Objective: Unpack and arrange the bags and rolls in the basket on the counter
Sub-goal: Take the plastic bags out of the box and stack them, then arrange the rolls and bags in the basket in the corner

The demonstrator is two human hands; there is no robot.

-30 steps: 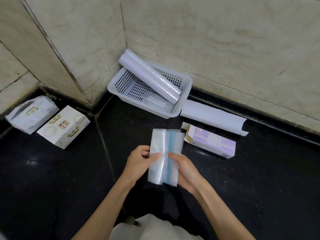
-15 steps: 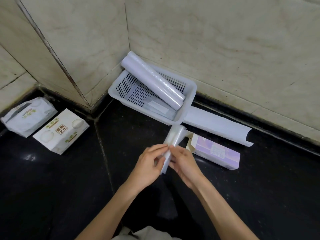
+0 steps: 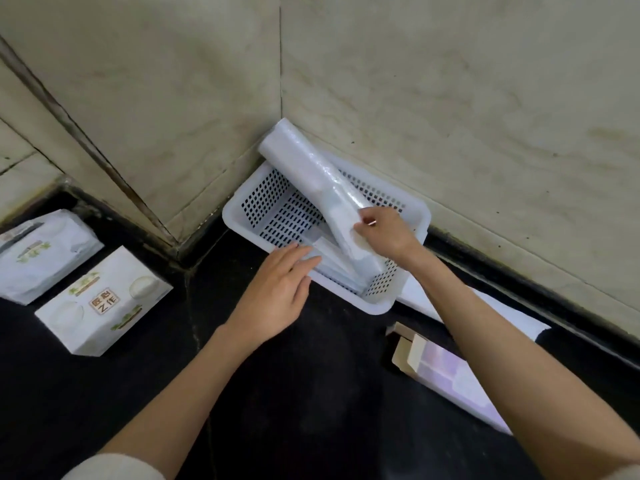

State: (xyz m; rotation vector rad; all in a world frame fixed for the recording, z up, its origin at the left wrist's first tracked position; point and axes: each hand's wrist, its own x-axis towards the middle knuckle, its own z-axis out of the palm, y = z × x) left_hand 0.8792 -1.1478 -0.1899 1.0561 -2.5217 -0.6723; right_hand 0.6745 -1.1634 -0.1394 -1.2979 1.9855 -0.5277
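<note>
A white perforated basket [image 3: 239, 216] sits in the wall corner on the black counter. A long white roll in clear wrap [image 3: 304, 161] leans across it, its upper end over the back rim. My right hand [image 3: 384, 233] is inside the basket, shut on a folded stack of clear zip bags [image 3: 349, 233] pressed against the roll's lower end. My left hand [image 3: 277, 289] lies flat and open at the basket's front rim, fingertips touching a flat pack [image 3: 325, 252] on the basket floor.
Two white printed packs [image 3: 41, 251] [image 3: 104, 303] lie at the left. An opened purple box [image 3: 446, 372] lies at the right, under my right forearm. A long white sleeve [image 3: 512, 317] runs along the wall base behind it. Tiled walls close in the corner.
Both hands moved from the counter up to the basket. The folded bags went with my right hand into the basket, and my left hand let go of them.
</note>
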